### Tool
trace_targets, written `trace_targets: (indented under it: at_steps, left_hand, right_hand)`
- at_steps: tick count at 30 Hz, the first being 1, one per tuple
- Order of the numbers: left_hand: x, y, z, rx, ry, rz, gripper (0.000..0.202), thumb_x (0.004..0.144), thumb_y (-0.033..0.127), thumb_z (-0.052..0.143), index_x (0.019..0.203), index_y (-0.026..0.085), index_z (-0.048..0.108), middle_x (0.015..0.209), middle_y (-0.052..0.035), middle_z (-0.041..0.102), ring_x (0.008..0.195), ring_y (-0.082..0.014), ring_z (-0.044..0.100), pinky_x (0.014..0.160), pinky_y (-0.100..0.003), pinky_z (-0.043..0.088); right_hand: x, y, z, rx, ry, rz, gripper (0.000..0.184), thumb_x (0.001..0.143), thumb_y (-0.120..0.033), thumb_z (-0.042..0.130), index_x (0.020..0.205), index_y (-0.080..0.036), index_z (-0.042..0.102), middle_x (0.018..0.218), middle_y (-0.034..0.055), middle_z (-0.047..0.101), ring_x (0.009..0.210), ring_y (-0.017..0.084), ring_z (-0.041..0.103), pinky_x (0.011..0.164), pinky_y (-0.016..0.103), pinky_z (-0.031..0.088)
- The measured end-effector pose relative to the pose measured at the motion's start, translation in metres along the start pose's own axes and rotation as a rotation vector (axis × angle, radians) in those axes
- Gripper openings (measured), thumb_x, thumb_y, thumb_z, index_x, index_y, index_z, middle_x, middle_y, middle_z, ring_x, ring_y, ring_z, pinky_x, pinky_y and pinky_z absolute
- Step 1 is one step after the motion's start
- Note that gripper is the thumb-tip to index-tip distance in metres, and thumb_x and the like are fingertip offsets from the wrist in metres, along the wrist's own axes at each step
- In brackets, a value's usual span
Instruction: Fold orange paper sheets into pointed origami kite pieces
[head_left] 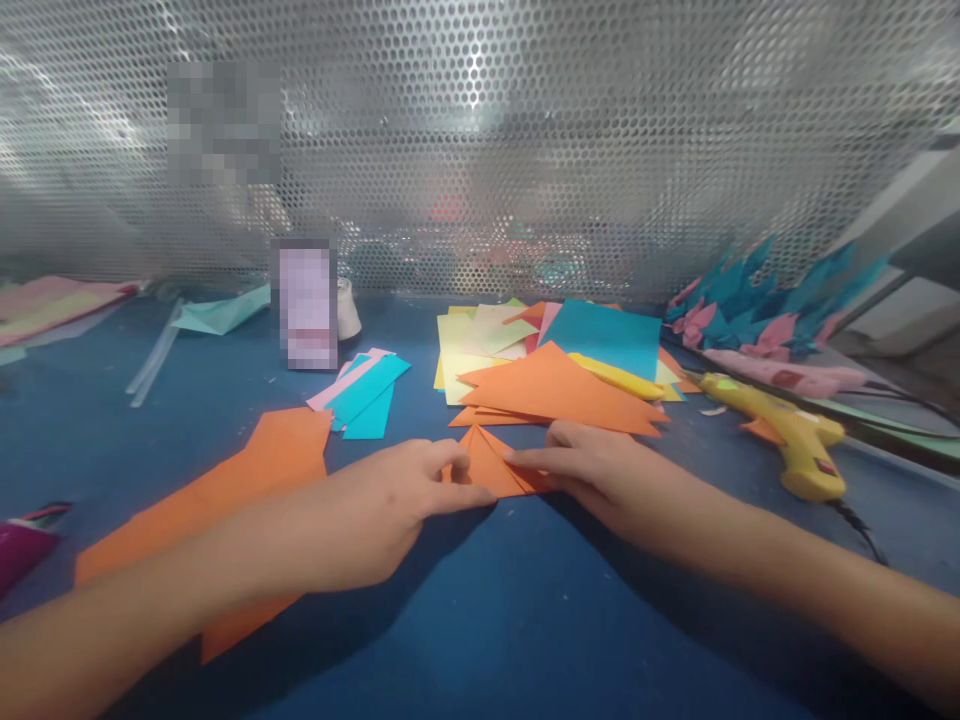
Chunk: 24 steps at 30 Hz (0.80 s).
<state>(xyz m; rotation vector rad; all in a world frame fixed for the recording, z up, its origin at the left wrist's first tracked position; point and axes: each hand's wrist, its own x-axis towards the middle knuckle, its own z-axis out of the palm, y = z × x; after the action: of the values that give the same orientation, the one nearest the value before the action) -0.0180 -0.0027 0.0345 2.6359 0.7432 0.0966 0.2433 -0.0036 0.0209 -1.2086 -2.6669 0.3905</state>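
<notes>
A small folded piece of orange paper (491, 468), shaped like a triangle with creases running from its top point, lies on the blue table. My left hand (409, 500) grips its left side, fingers curled in and thumb along the bottom edge. On the other side, my right hand (592, 465) holds the right flap, index finger on top and thumb near the right corner. Just behind lie larger orange paper triangles (559, 390). Under and beside my left forearm is a big sheet of orange paper (277, 455), partly hidden.
Stacked coloured paper (600, 335) and a yellow cutter (615, 376) lie behind the triangles. A yellow glue gun (795, 435), a pink glue gun (787, 373) and blue-pink paper shapes (757, 310) sit right. Paper strips (371, 390) and a blurred phone (307, 305) are left; perforated metal (480, 150) stands behind.
</notes>
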Motion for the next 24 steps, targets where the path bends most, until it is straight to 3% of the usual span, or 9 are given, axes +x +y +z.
trace_targets:
  at_steps: [7, 13, 15, 18, 21, 24]
  left_hand:
    - [0.003, 0.002, 0.005, 0.063, 0.012, 0.014, 0.067, 0.076, -0.006, 0.036, 0.13, 0.031, 0.048, 0.109, -0.0062, 0.052, 0.091, -0.0187, 0.052, 0.077, -0.03, 0.046]
    - [0.001, 0.005, 0.007, 0.1, 0.0, -0.009, 0.076, 0.071, -0.008, 0.037, 0.134, 0.034, 0.043, 0.108, -0.0045, 0.05, 0.089, -0.0192, 0.047, 0.075, -0.029, 0.044]
    - [0.001, 0.006, 0.008, 0.109, -0.003, -0.025, 0.074, 0.071, -0.008, 0.036, 0.133, 0.033, 0.044, 0.105, -0.0047, 0.05, 0.087, -0.019, 0.047, 0.073, -0.029, 0.043]
    - [0.002, 0.006, 0.011, 0.117, -0.003, -0.032, 0.072, 0.072, -0.007, 0.036, 0.132, 0.031, 0.045, 0.106, -0.0054, 0.05, 0.088, -0.0194, 0.047, 0.074, -0.03, 0.043]
    - [0.003, 0.006, 0.013, 0.09, 0.021, -0.028, 0.07, 0.072, -0.007, 0.037, 0.13, 0.03, 0.046, 0.11, -0.0056, 0.05, 0.093, -0.0201, 0.048, 0.078, -0.032, 0.044]
    - [0.004, 0.007, 0.012, 0.053, 0.04, -0.044, 0.063, 0.077, -0.004, 0.037, 0.127, 0.031, 0.049, 0.107, -0.005, 0.051, 0.092, -0.0195, 0.05, 0.078, -0.032, 0.044]
  right_hand:
    - [0.0, 0.01, -0.005, 0.127, -0.04, -0.033, 0.042, 0.09, -0.01, 0.042, 0.125, -0.028, 0.056, 0.097, 0.0059, 0.061, 0.087, 0.017, 0.058, 0.074, 0.028, 0.047]
    - [-0.005, 0.006, -0.001, -0.1, 0.01, -0.174, 0.058, 0.085, 0.002, 0.037, 0.123, -0.036, 0.058, 0.087, 0.0034, 0.056, 0.076, 0.015, 0.054, 0.064, 0.025, 0.043]
    - [-0.007, 0.003, 0.001, -0.2, 0.039, -0.258, 0.057, 0.082, 0.002, 0.038, 0.126, -0.029, 0.056, 0.092, 0.0061, 0.057, 0.08, 0.017, 0.053, 0.066, 0.027, 0.045]
    - [-0.007, -0.006, 0.0, -0.336, 0.017, -0.425, 0.038, 0.083, -0.004, 0.045, 0.116, -0.009, 0.061, 0.091, 0.0118, 0.059, 0.083, 0.021, 0.052, 0.072, 0.033, 0.048]
    - [-0.006, -0.013, -0.002, -0.416, -0.007, -0.459, 0.029, 0.08, -0.005, 0.05, 0.106, -0.005, 0.064, 0.086, 0.0116, 0.058, 0.079, 0.022, 0.052, 0.07, 0.033, 0.049]
    - [-0.007, -0.013, 0.0, -0.413, -0.011, -0.421, 0.034, 0.077, -0.001, 0.048, 0.107, -0.005, 0.063, 0.081, 0.0095, 0.057, 0.072, 0.02, 0.051, 0.064, 0.032, 0.048]
